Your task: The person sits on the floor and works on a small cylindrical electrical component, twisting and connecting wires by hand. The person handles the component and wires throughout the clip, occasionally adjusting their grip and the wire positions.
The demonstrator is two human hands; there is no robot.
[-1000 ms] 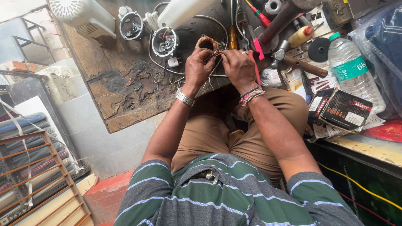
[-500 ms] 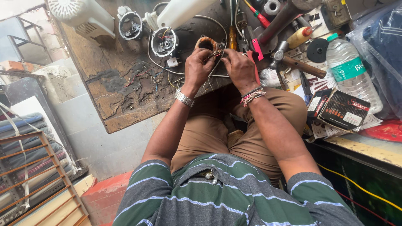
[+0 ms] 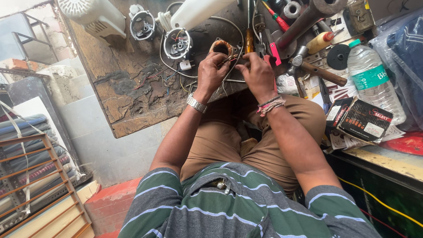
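On the worn wooden workbench, tools and a plastic water bottle crowd the far right side, with a round motor housing just left of the hands. Both hands, left and right, are pinched on the copper-wound coil and its thin wires at the bench's near edge, pretty much touching each other.

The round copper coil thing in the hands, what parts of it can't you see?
Head view, the only one:
- Copper coil: its near side is hidden behind the left hand and right hand.
- Fingertips: curled under, so each grip is unclear.
- Thin wires between the hands: too small to follow.
- White housing: cut off by the top edge.
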